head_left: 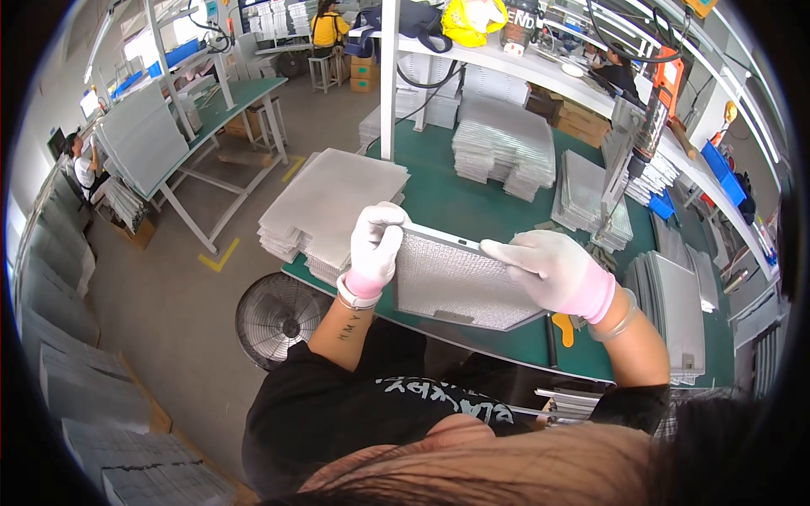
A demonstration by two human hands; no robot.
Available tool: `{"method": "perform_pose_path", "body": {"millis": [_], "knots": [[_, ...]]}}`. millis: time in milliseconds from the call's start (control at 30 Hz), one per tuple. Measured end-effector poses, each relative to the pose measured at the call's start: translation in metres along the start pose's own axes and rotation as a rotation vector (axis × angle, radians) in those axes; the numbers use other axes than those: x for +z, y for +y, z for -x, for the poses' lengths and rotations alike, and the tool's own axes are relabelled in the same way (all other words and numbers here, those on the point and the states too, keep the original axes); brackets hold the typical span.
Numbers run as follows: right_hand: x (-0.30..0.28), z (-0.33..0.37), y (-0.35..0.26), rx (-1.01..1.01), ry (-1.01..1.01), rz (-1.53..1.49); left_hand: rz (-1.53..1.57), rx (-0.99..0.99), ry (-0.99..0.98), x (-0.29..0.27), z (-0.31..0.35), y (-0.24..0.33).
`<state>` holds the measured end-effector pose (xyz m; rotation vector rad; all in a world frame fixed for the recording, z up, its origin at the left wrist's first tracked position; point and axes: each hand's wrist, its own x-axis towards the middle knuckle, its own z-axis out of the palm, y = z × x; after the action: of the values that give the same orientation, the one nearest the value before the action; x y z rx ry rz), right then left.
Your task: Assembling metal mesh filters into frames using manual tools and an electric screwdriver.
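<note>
In front of me a metal mesh filter panel (460, 282) with a thin pale frame is held tilted over the green-topped table (422, 173). My left hand (375, 244), in a white glove with a pink cuff, is closed around the panel's upper left corner. My right hand (553, 266), gloved the same way, grips its right side, with the index finger stretched along the top edge. Part of that right side is hidden under the glove. Just left of my left hand lies a stack of flat grey mesh sheets (333, 198).
More mesh stacks stand at the back (506, 139) and right (586, 190), with framed panels (671, 295) beyond my right wrist. An orange-and-black power driver (658, 110) hangs at upper right. A yellow-orange tool (563, 329) lies by the table's front edge. A floor fan (283, 320) stands at left.
</note>
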<state>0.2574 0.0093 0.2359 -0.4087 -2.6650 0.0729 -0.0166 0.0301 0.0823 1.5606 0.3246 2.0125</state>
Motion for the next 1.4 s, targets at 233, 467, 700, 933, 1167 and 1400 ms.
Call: {"method": "perform_pose_path", "body": {"millis": [233, 467, 700, 933, 1167, 1400], "knots": [[-0.006, 0.002, -0.009, -0.050, 0.103, 0.263, -0.121, 0.118, -0.080, 0.009, 0.005, -0.007], [0.087, 0.152, 0.027, 0.722, 0.824, 0.277, -0.479, 0.014, -0.039, 0.004, -0.032, -0.001], [0.211, 0.250, 0.044, 1.480, -0.074, 0.407, -0.664, 0.487, -1.101, 0.134, -0.125, 0.020], [0.144, 0.260, -0.003, 1.279, 0.400, -0.132, -0.873, 0.579, -1.426, 0.181, -0.061, -0.046], [-0.037, 0.214, -0.076, 0.861, 0.426, -0.015, -0.895, 0.355, -0.690, 0.192, -0.023, -0.066], [-0.065, 0.185, -0.075, 0.771, 0.573, 0.188, -0.974, 0.354, -0.406, 0.204, -0.011, -0.079]]}}
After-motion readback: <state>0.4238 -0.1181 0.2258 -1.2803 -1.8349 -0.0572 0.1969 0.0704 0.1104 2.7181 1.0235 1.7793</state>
